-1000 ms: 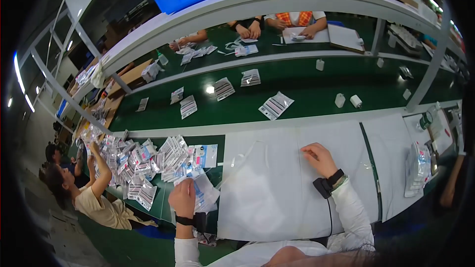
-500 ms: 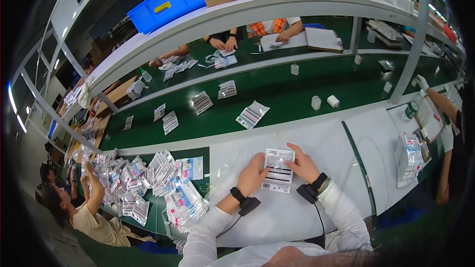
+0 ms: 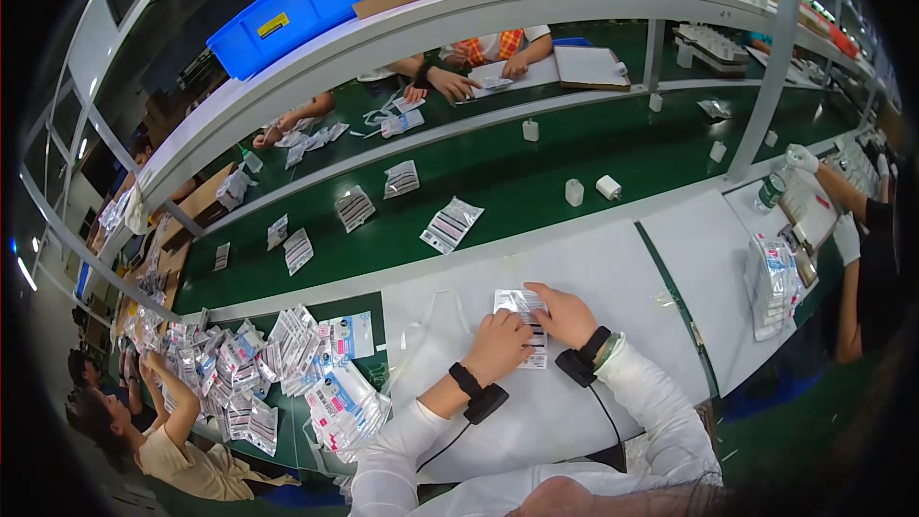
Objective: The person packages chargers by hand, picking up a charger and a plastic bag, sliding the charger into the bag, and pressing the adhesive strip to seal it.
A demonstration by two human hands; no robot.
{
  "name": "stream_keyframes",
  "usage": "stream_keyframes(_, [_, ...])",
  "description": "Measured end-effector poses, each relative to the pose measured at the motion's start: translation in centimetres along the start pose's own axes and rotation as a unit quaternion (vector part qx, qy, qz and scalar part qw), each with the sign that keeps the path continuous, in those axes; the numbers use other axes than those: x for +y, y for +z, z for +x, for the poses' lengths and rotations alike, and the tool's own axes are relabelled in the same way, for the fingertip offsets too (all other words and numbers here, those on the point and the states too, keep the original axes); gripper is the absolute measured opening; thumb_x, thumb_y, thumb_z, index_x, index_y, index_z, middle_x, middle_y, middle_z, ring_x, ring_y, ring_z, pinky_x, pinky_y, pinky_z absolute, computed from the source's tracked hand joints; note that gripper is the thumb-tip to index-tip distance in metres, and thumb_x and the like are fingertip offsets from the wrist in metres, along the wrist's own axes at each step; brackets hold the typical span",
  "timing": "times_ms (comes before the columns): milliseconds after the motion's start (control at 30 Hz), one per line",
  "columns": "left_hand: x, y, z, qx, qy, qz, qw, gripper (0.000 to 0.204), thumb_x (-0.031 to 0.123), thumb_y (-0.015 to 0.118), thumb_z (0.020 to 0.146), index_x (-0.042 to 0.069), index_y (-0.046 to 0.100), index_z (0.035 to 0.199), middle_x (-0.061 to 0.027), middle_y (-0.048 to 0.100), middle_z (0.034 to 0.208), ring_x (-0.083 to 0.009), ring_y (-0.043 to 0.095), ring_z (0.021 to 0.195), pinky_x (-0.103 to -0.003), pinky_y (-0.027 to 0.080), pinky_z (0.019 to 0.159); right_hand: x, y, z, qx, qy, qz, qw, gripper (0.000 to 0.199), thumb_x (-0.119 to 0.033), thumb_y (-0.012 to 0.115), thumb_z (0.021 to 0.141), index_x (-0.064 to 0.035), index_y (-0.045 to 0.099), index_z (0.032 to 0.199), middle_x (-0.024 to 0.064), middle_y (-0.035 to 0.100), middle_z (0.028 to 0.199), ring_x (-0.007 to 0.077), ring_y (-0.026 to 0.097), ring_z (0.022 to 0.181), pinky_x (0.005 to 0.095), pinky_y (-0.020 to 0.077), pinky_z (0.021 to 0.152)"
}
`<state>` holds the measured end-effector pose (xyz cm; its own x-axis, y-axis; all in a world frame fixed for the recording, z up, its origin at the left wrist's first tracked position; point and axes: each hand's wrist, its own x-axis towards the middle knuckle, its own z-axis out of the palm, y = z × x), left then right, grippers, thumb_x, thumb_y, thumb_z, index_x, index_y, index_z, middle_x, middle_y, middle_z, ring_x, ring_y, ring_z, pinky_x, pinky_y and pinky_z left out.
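Note:
A small silver-white printed pouch (image 3: 518, 302) lies on the white work surface in front of me, partly covered by both hands. My left hand (image 3: 500, 342) rests across its lower left part, palm down, the fingers stretched over its face. My right hand (image 3: 567, 315) grips its upper right edge, index finger near the top and thumb toward the middle. Black bands with small black boxes and cables sit on both wrists. Whatever is inside the pouch cannot be made out.
Left of me lies a heap of similar pouches (image 3: 235, 364) with a stack of pouches (image 3: 347, 407). Ahead, a green conveyor belt (image 3: 517, 187) carries scattered pouches and white adapters (image 3: 608, 188). A shelf (image 3: 459, 14) with a blue bin (image 3: 284, 17) spans above. Co-workers sit around.
My left hand has slid over the pouch's face from its left edge, covering more of it. My right hand stays at the right edge. The whole view has shifted slightly.

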<state>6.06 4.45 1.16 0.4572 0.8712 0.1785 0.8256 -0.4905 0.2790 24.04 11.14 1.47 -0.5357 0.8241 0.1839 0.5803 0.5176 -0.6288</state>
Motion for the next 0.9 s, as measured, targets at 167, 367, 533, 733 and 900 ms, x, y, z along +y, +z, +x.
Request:
stream_keyframes(167, [-1.2,0.7,0.3,-0.063,0.041,-0.088,0.993,0.024,0.026,0.070,0.081,0.011,0.064,0.099,-0.0044,0.061,0.105,-0.0260,0.060,0.096,-0.042,0.050,0.083,2.4,0.4,0.9,0.094,-0.296,-0.157,0.937,0.047,-0.013,0.067,0.081,-0.0088,0.058,0.127,0.0084,0.056,0.134,0.0303,0.056,0.120,0.0373,0.0484,0.098])
stream_keyframes(367, [-0.1,1.0,-2.1,-0.041,0.049,-0.084,0.994,0.017,0.020,0.065,0.084,0.013,0.066,0.100,-0.0041,0.063,0.099,-0.0242,0.063,0.090,-0.037,0.053,0.077,4.3,2.2,1.5,-0.196,-0.234,0.072,0.950,0.053,-0.019,0.070,0.080,-0.0097,0.058,0.131,0.0096,0.050,0.143,0.0307,0.046,0.132,0.0389,0.0398,0.109])
stream_keyframes(533, [1.8,1.1,-6.6,0.022,0.018,-0.011,1.000,0.019,0.016,0.065,0.085,0.014,0.068,0.104,-0.0039,0.066,0.103,-0.0235,0.064,0.092,-0.033,0.055,0.074,3.4,0.5,2.0,-0.187,-0.341,-0.007,0.921,0.084,-0.042,0.079,0.070,-0.0104,0.048,0.142,0.0111,0.041,0.151,0.0320,0.038,0.139,0.0418,0.0351,0.112])
stream_keyframes(733, [1.5,-0.8,-8.1,0.056,0.043,-0.108,0.992,0.022,0.010,0.066,0.083,0.014,0.069,0.104,-0.0025,0.066,0.103,-0.0227,0.065,0.093,-0.034,0.055,0.075,3.2,-0.2,1.4,-0.210,-0.314,-0.053,0.925,0.116,-0.059,0.085,0.054,-0.0095,0.038,0.148,0.0119,0.035,0.155,0.0323,0.033,0.142,0.0438,0.0311,0.113])
stream_keyframes(900, [-0.5,-1.3,-4.4,0.091,0.032,-0.013,0.995,0.030,0.009,0.068,0.077,0.013,0.068,0.107,-0.0019,0.065,0.106,-0.0225,0.064,0.094,-0.035,0.055,0.075,2.7,-0.3,0.9,-0.218,-0.280,-0.030,0.934,0.118,-0.058,0.085,0.056,-0.0080,0.034,0.150,0.0130,0.036,0.153,0.0314,0.033,0.143,0.0437,0.0306,0.113])
